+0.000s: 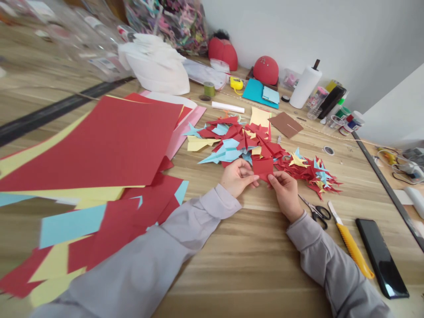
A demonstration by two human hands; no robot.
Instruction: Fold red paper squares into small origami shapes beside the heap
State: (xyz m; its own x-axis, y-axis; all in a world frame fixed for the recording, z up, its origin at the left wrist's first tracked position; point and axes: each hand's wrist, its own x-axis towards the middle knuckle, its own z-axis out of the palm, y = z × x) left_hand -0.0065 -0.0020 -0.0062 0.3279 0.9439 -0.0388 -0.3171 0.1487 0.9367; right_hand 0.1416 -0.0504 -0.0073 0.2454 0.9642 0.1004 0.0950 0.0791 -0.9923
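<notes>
A small piece of red paper (263, 167) is pinched at its lower edge between my two hands. My left hand (239, 177) holds its left corner with thumb and fingers. On the right corner, my right hand (284, 191) has a similar pinch. Just beyond lies a heap of folded red, blue and yellow paper pieces (235, 143). A second cluster of small folded paper shapes (313, 172) spreads to the right. Large red sheets (99, 141) are stacked at the left, with loose coloured scraps (73, 225) in front of them.
Black-handled scissors (319, 213), a yellow cutter (353, 247) and a black phone (382, 258) lie right of my right hand. Along the wall stand a white roll (305, 86), small bottles and red domes (266, 70). Clear plastic bottles (99, 57) lie at the back left.
</notes>
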